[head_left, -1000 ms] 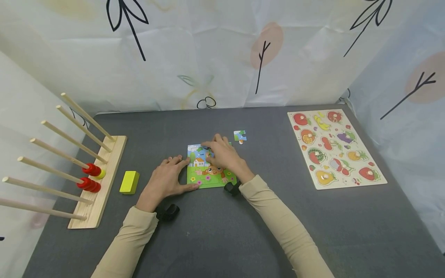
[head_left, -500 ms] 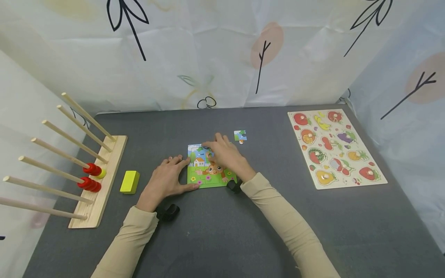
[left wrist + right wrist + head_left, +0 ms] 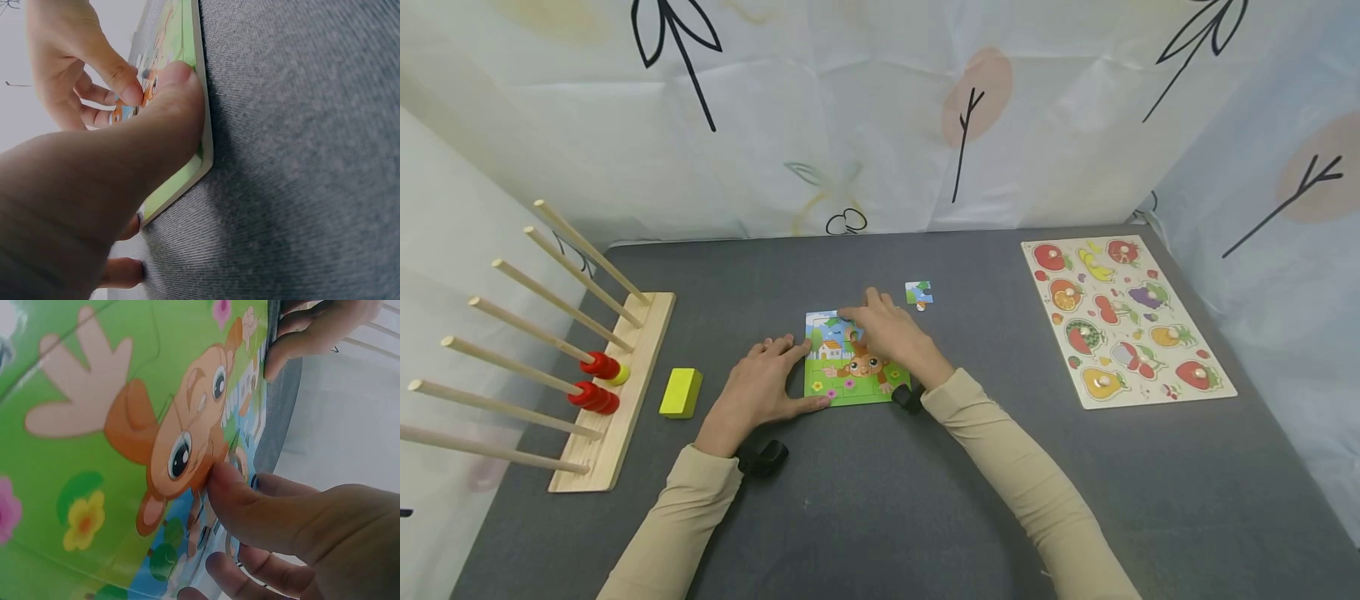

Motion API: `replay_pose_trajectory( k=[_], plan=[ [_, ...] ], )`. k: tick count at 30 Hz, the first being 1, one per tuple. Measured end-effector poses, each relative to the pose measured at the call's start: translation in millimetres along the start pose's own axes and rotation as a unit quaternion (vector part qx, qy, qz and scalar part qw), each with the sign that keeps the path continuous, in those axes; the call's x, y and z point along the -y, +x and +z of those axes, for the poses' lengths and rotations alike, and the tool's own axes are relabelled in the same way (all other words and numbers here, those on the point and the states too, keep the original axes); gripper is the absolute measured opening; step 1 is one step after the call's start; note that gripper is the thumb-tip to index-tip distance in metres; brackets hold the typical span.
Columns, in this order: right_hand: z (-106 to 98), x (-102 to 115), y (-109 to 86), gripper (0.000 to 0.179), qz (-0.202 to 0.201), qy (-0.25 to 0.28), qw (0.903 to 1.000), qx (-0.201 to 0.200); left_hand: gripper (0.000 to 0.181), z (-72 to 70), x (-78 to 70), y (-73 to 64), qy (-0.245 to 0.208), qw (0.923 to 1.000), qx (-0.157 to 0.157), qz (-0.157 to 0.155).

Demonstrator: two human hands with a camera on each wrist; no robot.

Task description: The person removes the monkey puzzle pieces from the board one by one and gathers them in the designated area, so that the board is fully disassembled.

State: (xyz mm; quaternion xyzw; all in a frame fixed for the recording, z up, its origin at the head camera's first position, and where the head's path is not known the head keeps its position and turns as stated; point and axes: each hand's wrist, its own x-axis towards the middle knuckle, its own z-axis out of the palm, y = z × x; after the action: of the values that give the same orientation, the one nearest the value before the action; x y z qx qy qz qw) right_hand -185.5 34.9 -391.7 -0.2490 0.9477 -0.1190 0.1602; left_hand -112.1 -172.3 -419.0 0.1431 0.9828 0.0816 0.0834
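A jigsaw puzzle (image 3: 850, 393) with a monkey, a house and flowers lies flat on the grey table. My left hand (image 3: 758, 385) steadies its left side: the thumb (image 3: 181, 103) rests on the near edge, and the fingers lie spread along the left edge. Over the upper part of the puzzle, my right hand (image 3: 891, 337) pinches a puzzle piece (image 3: 127, 112) between thumb and fingers, mostly hidden by them. The right wrist view shows the right thumb (image 3: 240, 503) beside the monkey's head. One loose puzzle piece (image 3: 918, 295) lies just beyond the puzzle's far right corner.
On the left stands a wooden peg stand (image 3: 613, 425) with upright rods and several red and yellow rings. A yellow block (image 3: 681, 393) sits beside it. At the right lies a fruit peg board (image 3: 1131, 333). A printed cloth (image 3: 880, 125) hangs behind the table.
My right wrist and forearm have shifted slightly to the right, while the fingers stay at the same spot on the puzzle. The left hand has not moved.
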Motion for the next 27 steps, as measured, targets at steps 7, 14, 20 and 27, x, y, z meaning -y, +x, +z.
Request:
replay_pose_trajectory(
  k=[7, 14, 20, 27],
  plan=[
    [-9, -10, -2.1, 0.058, -0.009, 0.002, 0.9999, -0.006, 0.096, 0.7, 0.4, 0.8, -0.001, 1.0, -0.004, 0.004],
    [-27, -33, -7.7, 0.056, 0.011, 0.013, 0.9998, -0.012, 0.096, 1.1, 0.4, 1.6, -0.002, 1.0, -0.002, 0.002],
    [-37, -63, -11.1, 0.059, 0.038, 0.016, 0.9991, -0.013, 0.095, 0.7, 0.4, 0.7, -0.004, 1.0, 0.003, -0.002],
    [-45, -94, -17.5, 0.057, 0.061, 0.022, 0.9977, -0.015, 0.095, 1.1, 0.7, -0.4, -0.001, 1.0, -0.003, 0.001]
  ],
)
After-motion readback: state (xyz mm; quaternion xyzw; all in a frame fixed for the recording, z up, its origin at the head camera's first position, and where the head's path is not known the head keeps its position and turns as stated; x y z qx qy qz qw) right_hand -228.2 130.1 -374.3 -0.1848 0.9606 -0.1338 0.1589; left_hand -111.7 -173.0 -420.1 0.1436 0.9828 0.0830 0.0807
